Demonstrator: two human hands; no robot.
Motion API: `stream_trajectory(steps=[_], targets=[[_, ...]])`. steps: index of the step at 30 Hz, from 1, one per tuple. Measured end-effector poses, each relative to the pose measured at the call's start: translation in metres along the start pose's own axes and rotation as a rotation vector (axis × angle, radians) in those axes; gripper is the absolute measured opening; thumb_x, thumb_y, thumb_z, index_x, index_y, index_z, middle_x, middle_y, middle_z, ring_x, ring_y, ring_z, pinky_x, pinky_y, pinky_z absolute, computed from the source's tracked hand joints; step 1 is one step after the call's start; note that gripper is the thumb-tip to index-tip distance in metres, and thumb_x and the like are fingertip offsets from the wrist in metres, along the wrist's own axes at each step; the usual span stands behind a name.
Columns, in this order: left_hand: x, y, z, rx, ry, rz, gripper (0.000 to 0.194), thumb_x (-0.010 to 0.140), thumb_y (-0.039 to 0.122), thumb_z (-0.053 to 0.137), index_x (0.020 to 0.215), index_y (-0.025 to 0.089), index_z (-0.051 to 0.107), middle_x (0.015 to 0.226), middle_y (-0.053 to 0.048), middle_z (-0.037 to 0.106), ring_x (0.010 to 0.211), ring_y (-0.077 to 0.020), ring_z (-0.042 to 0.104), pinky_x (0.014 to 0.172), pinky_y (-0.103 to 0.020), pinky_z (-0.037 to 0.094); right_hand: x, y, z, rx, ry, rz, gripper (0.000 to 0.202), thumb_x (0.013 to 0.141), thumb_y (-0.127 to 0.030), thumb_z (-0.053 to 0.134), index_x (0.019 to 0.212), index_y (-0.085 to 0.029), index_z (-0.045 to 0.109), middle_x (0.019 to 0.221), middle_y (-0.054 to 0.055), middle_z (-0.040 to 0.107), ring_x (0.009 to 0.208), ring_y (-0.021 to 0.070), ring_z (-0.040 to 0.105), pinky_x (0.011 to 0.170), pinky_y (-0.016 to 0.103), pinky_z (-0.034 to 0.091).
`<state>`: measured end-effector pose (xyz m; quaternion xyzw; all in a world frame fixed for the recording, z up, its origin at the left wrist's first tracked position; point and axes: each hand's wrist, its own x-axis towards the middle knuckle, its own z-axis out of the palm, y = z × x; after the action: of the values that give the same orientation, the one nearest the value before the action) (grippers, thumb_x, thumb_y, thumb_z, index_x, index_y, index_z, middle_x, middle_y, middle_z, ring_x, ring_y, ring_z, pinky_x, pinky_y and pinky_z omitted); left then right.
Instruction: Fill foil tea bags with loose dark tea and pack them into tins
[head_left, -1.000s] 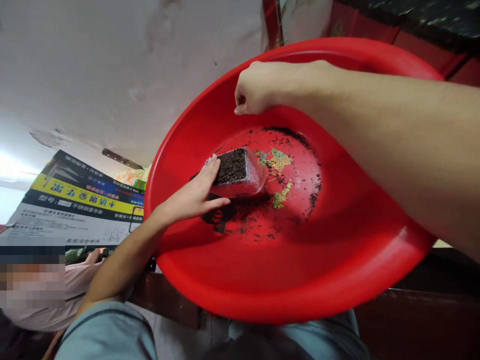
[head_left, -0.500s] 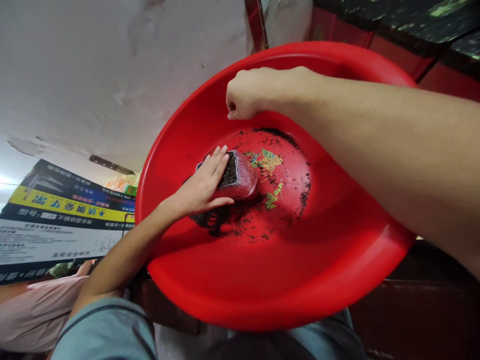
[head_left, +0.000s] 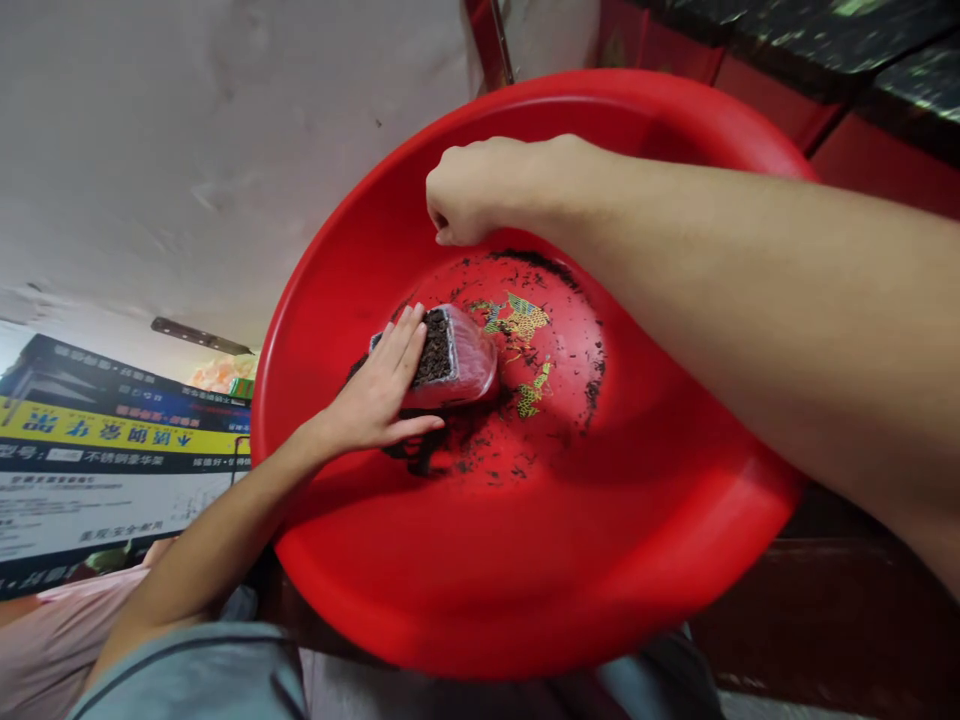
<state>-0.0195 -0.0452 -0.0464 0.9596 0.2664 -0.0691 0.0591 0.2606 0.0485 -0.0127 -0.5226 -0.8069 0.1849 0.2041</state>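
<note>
A clear plastic container filled with dark loose bits lies in the left part of a big red basin. My left hand lies flat across the top of the container, fingers stretched and thumb spread over its near side. My right hand is a fist above the far inner wall of the basin, touching nothing visible; its palm is hidden. Dark shreds are scattered over the basin floor, with a thicker patch beside and under my left hand.
A printed cardboard box stands left of the basin. A pale wall rises behind it. Red boxes with dark wrapping sit at the back right. Another person's leg in pink cloth shows at the lower left.
The whole view has shifted slightly, so the basin and both hands appear further left. My left hand still rests on the container and my right fist stays over the basin.
</note>
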Motion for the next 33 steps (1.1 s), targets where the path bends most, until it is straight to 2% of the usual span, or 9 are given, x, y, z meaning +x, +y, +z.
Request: stream_trajectory(steps=[3, 7, 9, 13, 16, 20, 24, 29, 33], targets=[[0.001, -0.001, -0.001, -0.006, -0.023, 0.0, 0.127, 0.098, 0.074, 0.068, 0.179, 0.025, -0.017, 0.184, -0.028, -0.008, 0.171, -0.0471, -0.005, 0.134, -0.078, 0.014, -0.004, -0.005, -0.003, -0.229, -0.016, -0.004, 0.033, 0.09, -0.023, 0.071, 0.12, -0.015, 0.078, 0.135, 0.022, 0.073, 0.125, 0.0521, 0.069, 0.096, 0.07, 0.058], [0.006, -0.002, -0.013, -0.108, -0.107, -0.011, 0.13, 0.095, 0.077, 0.07, 0.18, 0.026, -0.013, 0.184, -0.024, -0.011, 0.171, -0.0454, -0.009, 0.136, -0.075, 0.009, -0.006, -0.007, -0.005, -0.252, -0.042, -0.057, 0.031, 0.09, -0.018, 0.069, 0.119, -0.013, 0.082, 0.124, 0.021, 0.078, 0.112, 0.0439, 0.075, 0.092, 0.058, 0.06], [0.007, -0.003, -0.022, -0.207, -0.119, -0.05, 0.124, 0.099, 0.079, 0.062, 0.179, 0.027, -0.017, 0.185, -0.02, -0.013, 0.172, -0.0414, -0.008, 0.137, -0.071, 0.009, -0.006, -0.008, -0.006, -0.268, -0.045, -0.109, 0.029, 0.095, -0.024, 0.07, 0.118, -0.012, 0.083, 0.12, 0.021, 0.079, 0.108, 0.0388, 0.076, 0.092, 0.052, 0.059], [0.007, -0.007, -0.042, -0.427, -0.058, -0.196, 0.106, 0.105, 0.084, 0.032, 0.174, 0.032, -0.03, 0.186, -0.01, -0.011, 0.173, -0.0308, -0.003, 0.138, -0.062, 0.017, -0.007, -0.016, -0.007, -0.301, 0.059, -0.16, 0.035, 0.104, -0.041, 0.064, 0.121, -0.016, 0.083, 0.127, 0.018, 0.079, 0.121, 0.0347, 0.071, 0.102, 0.047, 0.055], [0.008, -0.013, -0.047, -0.449, -0.023, -0.277, 0.099, 0.105, 0.086, 0.02, 0.178, 0.032, -0.019, 0.187, -0.006, -0.01, 0.173, -0.0281, -0.006, 0.141, -0.055, 0.009, -0.009, -0.021, -0.005, -0.308, 0.043, -0.153, 0.029, 0.101, -0.046, 0.071, 0.109, -0.022, 0.085, 0.121, 0.012, 0.081, 0.116, 0.0302, 0.071, 0.103, 0.043, 0.053], [0.011, -0.015, -0.031, -0.238, -0.083, -0.283, 0.128, 0.095, 0.094, 0.043, 0.18, 0.015, -0.01, 0.183, -0.02, -0.016, 0.17, -0.0397, -0.017, 0.138, -0.062, -0.009, -0.009, -0.024, 0.0, -0.238, -0.235, -0.088, 0.039, 0.099, -0.055, 0.074, 0.109, -0.019, 0.086, 0.105, 0.009, 0.083, 0.1, 0.027, 0.074, 0.093, 0.041, 0.053], [0.01, -0.013, -0.008, -0.075, -0.05, -0.243, 0.148, 0.084, 0.098, 0.062, 0.179, 0.01, -0.009, 0.182, -0.032, -0.008, 0.17, -0.0497, -0.012, 0.135, -0.075, -0.004, -0.012, -0.028, 0.008, -0.088, -0.521, -0.031, 0.047, 0.102, -0.053, 0.072, 0.121, -0.01, 0.082, 0.095, 0.007, 0.082, 0.088, 0.0199, 0.073, 0.084, 0.032, 0.053], [0.008, -0.012, 0.003, -0.096, 0.0, -0.227, 0.143, 0.086, 0.096, 0.061, 0.18, 0.013, -0.008, 0.183, -0.032, -0.003, 0.171, -0.0479, -0.007, 0.137, -0.071, 0.003, -0.014, -0.033, 0.019, -0.102, -0.558, 0.017, 0.049, 0.1, -0.053, 0.076, 0.13, -0.015, 0.08, 0.092, 0.005, 0.081, 0.082, 0.0181, 0.073, 0.079, 0.032, 0.055], [0.015, -0.013, 0.0, -0.148, -0.078, -0.249, 0.144, 0.086, 0.096, 0.06, 0.179, 0.009, -0.008, 0.182, -0.033, -0.009, 0.17, -0.0486, -0.011, 0.136, -0.071, 0.001, -0.008, -0.029, 0.029, -0.083, -0.583, 0.027, 0.05, 0.095, -0.06, 0.079, 0.129, -0.023, 0.082, 0.092, 0.003, 0.081, 0.086, 0.0201, 0.077, 0.081, 0.035, 0.058]])
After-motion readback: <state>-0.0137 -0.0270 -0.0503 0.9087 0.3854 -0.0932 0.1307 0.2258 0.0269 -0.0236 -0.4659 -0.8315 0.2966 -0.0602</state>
